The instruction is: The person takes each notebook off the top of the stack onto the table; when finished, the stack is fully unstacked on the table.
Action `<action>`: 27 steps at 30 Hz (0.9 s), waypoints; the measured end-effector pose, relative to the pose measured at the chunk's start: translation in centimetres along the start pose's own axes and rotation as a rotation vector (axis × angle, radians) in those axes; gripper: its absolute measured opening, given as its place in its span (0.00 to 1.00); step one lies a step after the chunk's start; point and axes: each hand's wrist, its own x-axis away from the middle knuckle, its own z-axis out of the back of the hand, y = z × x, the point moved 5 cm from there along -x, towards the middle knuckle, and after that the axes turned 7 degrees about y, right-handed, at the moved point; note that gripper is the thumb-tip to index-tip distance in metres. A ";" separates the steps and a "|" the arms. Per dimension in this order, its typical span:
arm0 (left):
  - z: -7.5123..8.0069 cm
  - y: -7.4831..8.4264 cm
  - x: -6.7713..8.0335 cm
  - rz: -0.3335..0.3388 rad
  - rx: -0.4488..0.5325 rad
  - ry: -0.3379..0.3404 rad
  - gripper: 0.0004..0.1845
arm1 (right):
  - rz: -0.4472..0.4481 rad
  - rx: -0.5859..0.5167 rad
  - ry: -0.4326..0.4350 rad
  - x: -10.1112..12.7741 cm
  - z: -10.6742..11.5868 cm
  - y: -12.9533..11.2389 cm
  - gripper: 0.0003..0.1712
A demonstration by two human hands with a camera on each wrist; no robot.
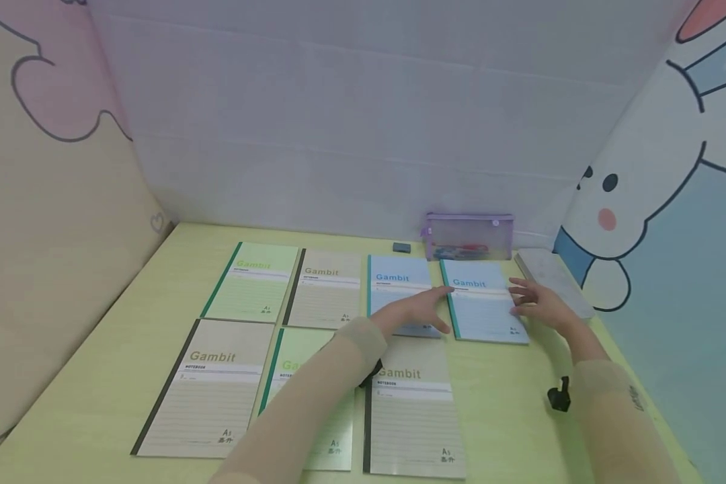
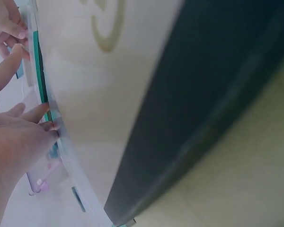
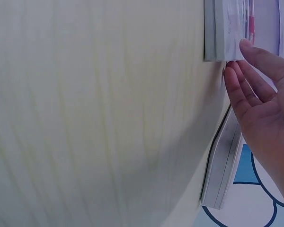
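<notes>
A blue notebook (image 1: 484, 309) marked "Gambit" lies at the right end of the back row, between the two hands. My left hand (image 1: 420, 310) reaches over a second blue notebook (image 1: 393, 269), fingers spread, its fingertips at the teal spine of the right one. Near the opposite edge is my right hand (image 1: 541, 306), its fingers loosely bent beside the cover. In the right wrist view, the right hand (image 3: 267, 90) has its thumb by the notebook's thick, layered edge (image 3: 219, 33) and its fingers just below. The left wrist view shows the left hand (image 2: 19, 137) beside a teal spine (image 2: 40, 75).
Green (image 1: 251, 282) and beige notebooks (image 1: 323, 289) continue the back row. The front row has beige (image 1: 202, 390), green (image 1: 333, 430) and beige notebooks (image 1: 414, 423). Behind stand a purple pencil pouch (image 1: 468, 232) and a small dark block (image 1: 402, 247); a pale box (image 1: 550, 275) lies right.
</notes>
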 end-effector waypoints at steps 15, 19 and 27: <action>0.5 -0.6 0.0 -0.035 0.171 0.060 0.45 | 0.079 0.020 0.008 0.2 0.0 -0.6 0.41; 0.7 -0.9 0.1 -0.001 0.345 0.070 0.44 | 0.092 -0.007 -0.012 0.4 -0.3 -1.3 0.41; 0.9 -1.4 0.1 0.092 0.421 0.136 0.45 | 0.139 -0.021 -0.049 0.2 -1.1 -2.3 0.39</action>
